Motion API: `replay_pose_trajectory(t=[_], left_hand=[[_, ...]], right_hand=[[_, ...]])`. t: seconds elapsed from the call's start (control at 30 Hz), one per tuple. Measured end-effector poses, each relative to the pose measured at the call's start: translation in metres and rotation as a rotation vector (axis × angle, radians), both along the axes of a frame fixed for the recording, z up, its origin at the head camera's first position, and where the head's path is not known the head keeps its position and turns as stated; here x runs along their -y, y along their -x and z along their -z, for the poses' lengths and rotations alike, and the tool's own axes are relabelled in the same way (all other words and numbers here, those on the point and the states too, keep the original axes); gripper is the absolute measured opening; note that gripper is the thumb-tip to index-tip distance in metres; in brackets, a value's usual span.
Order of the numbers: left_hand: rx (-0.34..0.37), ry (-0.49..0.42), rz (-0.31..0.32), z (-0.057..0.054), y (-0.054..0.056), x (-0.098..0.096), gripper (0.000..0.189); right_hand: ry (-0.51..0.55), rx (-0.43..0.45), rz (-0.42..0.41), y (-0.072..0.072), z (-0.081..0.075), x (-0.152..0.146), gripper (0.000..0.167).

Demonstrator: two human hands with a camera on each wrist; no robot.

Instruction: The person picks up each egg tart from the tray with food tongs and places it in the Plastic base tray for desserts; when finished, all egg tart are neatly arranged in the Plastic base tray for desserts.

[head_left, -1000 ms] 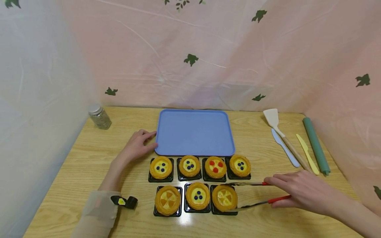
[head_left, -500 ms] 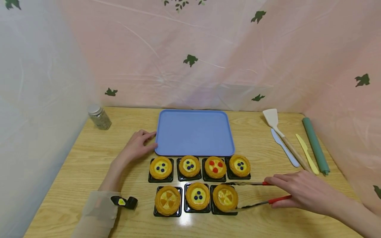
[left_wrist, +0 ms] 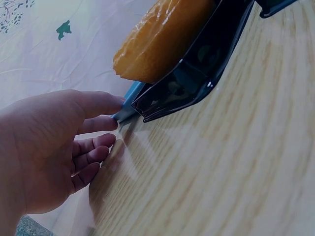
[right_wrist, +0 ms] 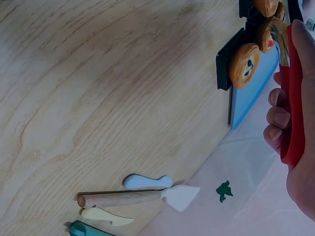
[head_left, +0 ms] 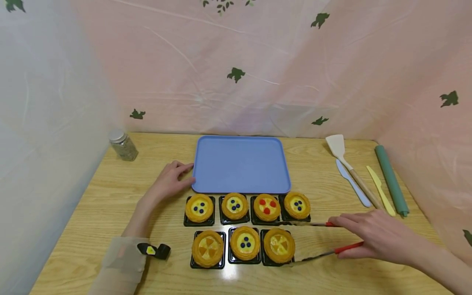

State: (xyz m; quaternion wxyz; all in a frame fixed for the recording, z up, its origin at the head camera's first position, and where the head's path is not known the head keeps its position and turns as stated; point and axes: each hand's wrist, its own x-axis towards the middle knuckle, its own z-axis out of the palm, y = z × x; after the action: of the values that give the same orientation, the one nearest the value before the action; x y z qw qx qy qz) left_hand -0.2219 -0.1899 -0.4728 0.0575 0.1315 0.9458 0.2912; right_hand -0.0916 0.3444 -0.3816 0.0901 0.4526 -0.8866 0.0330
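My left hand [head_left: 170, 179] rests at the left edge of a blue tray [head_left: 241, 164], its thumb and fingertips right at the rim. My right hand [head_left: 385, 239] holds red-handled tongs [head_left: 346, 248], gripping the handle seen in the right wrist view. The spread tong arms stand on either side of an egg tart [head_left: 279, 245] with orange wedge topping, in a black square holder. Left of it sit a blueberry-topped tart [head_left: 245, 242] and another orange-topped tart [head_left: 207, 248]. Behind them is a row of more tarts, one topped with red berries [head_left: 267, 207].
A glass jar [head_left: 124, 145] with a grey lid stands at the back left. On the right lie a spatula [head_left: 336, 146], a blue knife [head_left: 352, 182], a yellow knife [head_left: 381, 190] and a green rolling pin [head_left: 392, 180]. Fabric walls [head_left: 236, 106] bound the table's back and sides.
The tong arms have spread wider around the orange-topped tart, their tips now apart from its sides. The right hand has shifted slightly; the left hand and the tarts have stayed in place.
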Motion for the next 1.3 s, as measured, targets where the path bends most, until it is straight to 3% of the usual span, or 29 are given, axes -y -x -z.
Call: replay_pose_trajectory(t=[0.2,0.5,0.67,0.93,1.1,1.3], left_hand=[[-0.007,0.0,-0.002,0.0,0.0,-0.001,0.058],[-0.015,0.004,-0.004,0.0,-0.001,0.001,0.058],[-0.021,0.0,-0.003,-0.001,-0.002,0.001,0.057],[-0.026,-0.009,0.006,0.0,0.001,0.001,0.056],[-0.03,-0.008,0.013,0.004,0.005,0.002,0.057],[-0.025,-0.02,0.019,0.005,0.01,0.006,0.058]], right_hand=[[0.005,-0.024,0.045,0.008,-0.011,-0.001,0.07],[0.103,0.076,0.318,0.048,-0.015,0.006,0.063],[0.162,0.105,0.45,0.075,-0.002,0.011,0.051],[0.276,0.11,0.649,0.104,0.025,0.022,0.062],[0.335,0.19,0.762,0.114,0.044,0.024,0.067],[0.38,0.223,0.874,0.117,0.061,0.026,0.073]])
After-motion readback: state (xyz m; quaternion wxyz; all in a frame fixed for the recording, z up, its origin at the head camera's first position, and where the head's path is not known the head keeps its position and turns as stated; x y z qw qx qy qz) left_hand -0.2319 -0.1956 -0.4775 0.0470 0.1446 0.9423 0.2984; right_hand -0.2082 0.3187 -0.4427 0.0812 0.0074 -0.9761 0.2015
